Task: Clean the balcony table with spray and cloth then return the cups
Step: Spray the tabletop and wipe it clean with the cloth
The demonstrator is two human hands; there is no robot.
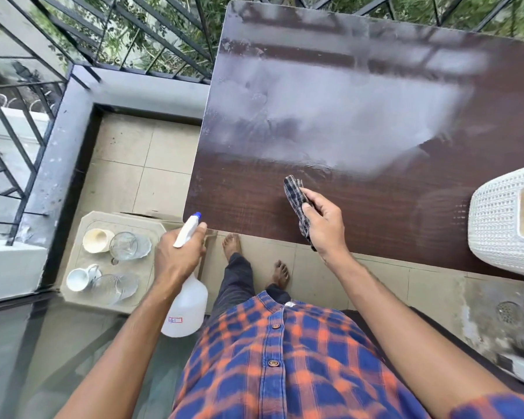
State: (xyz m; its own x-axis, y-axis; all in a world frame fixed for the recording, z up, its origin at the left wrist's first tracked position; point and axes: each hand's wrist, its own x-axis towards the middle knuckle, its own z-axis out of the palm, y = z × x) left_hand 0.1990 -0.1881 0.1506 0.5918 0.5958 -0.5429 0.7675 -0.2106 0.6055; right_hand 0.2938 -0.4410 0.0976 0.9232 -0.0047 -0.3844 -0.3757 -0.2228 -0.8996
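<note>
The dark brown wooden table (375, 207) fills the upper right; a wide pale film covers its middle. My right hand (322, 219) grips a folded checked cloth (295, 195) over the table's near edge. My left hand (179, 255) holds a white spray bottle (186, 303) by its neck, left of the table's near corner, with the blue-tipped nozzle pointing up toward the table. Two pale cups (96, 240) and two clear glass cups (127, 246) stand on a low beige stool (73, 267) at the left, beside my left hand.
A white woven basket (502, 225) stands on the table's right near edge. A black metal railing (164, 34) and a grey ledge (152, 92) border the tiled balcony floor. My bare feet are below the table's near edge. A floor drain (508, 313) lies at the right.
</note>
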